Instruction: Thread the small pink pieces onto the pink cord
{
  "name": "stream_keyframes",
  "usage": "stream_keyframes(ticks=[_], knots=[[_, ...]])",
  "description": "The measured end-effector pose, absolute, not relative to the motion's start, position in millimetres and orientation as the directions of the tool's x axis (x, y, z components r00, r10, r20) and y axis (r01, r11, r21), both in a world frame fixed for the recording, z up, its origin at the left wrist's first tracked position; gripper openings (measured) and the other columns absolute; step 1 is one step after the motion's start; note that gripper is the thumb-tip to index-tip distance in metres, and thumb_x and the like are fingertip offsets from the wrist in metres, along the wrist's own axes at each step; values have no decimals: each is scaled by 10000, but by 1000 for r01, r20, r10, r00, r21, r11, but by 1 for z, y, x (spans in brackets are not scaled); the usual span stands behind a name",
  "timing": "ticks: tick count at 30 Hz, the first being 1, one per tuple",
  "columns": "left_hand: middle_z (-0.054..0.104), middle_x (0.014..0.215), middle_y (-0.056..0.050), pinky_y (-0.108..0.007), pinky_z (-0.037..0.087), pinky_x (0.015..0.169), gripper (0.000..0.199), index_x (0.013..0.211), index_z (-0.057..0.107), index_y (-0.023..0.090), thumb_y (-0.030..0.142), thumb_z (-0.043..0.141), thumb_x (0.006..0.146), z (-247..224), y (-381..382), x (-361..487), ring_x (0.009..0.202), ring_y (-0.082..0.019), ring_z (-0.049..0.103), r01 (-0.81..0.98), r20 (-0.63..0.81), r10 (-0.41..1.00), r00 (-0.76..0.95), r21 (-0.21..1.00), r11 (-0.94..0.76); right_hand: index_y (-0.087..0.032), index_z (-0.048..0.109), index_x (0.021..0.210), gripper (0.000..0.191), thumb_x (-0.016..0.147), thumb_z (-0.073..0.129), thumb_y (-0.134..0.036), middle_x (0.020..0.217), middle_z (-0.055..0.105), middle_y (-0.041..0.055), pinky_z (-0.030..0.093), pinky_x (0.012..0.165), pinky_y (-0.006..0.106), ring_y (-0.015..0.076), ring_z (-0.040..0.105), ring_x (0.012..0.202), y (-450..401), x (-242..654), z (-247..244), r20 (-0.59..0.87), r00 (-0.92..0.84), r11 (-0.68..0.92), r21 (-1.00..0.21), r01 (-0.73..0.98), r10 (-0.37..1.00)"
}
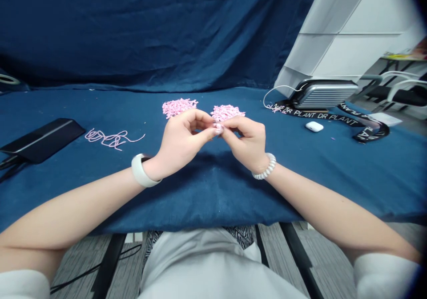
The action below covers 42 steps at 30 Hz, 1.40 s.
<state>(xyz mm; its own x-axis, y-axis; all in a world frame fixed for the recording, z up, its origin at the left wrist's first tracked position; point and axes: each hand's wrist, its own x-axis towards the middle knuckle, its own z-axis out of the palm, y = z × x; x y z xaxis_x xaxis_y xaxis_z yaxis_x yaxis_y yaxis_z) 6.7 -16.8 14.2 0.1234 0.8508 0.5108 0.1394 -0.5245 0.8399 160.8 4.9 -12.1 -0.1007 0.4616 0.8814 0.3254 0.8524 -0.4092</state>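
Note:
Both hands meet over the blue cloth, fingertips touching. My left hand (183, 139), with a pale band at the wrist, is closed in a pinch on a small pink piece (219, 129). My right hand (247, 142), a coiled bracelet on its wrist, pinches at the same spot; the fingers hide most of what is between them. Just beyond the hands lie two heaps of small pink pieces, the left heap (178, 107) behind my left hand and the right heap (227, 111) behind my right hand.
On the blue-covered table (213, 196), a black device (43, 139) and loose pink string (108, 138) lie at the left. At the right are a ribbed silver case (328, 95), a lettered black strap (320, 115) and a small white case (314, 127). Blue cloth hangs behind.

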Motion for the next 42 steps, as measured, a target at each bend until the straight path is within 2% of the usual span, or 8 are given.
stream_keyframes(ticks=[5,8,19,28,36,42], knots=[[692,786,-54,-285,562,652,273,837,651,140,357,718,687,17,-17,7,717,-173,666,-9,417,899,135,907,-420,-196,673,750,52,779,634,-216,716,685,-13,538,570,225,106,637,615,5,156,-13,736,-16,734,-672,96,676],[700,801,-64,-284,564,649,253,837,672,133,339,710,696,20,-17,5,745,-185,671,-19,369,914,168,928,-372,-197,682,742,63,761,659,-252,711,686,-13,549,559,220,104,637,607,7,156,-13,679,-13,679,-734,7,734],[708,745,-68,-285,565,624,227,766,694,130,347,694,700,30,-21,3,710,-195,675,171,374,903,210,896,-410,-199,711,766,121,738,682,-313,759,706,13,572,605,257,131,654,668,8,158,-14,624,-55,625,-780,4,779],[705,701,-42,-249,509,596,163,726,703,154,296,625,740,32,-23,0,629,-159,647,446,519,833,191,710,-545,-182,711,754,112,734,683,-288,763,708,24,557,629,259,125,647,671,9,160,-14,625,-99,629,-778,3,774],[694,673,-31,-243,479,579,137,714,662,152,272,603,742,30,-21,0,598,-149,635,470,530,824,199,686,-555,-178,714,759,116,732,681,-286,763,709,26,557,632,268,127,646,670,8,160,-13,608,-117,612,-791,-6,785],[633,503,28,-229,455,537,79,728,641,180,240,590,737,31,-21,-1,471,-129,601,502,518,837,177,684,-530,-185,720,737,127,706,704,-307,735,703,20,548,567,240,111,627,612,9,159,-12,578,-112,578,-815,-42,808]])
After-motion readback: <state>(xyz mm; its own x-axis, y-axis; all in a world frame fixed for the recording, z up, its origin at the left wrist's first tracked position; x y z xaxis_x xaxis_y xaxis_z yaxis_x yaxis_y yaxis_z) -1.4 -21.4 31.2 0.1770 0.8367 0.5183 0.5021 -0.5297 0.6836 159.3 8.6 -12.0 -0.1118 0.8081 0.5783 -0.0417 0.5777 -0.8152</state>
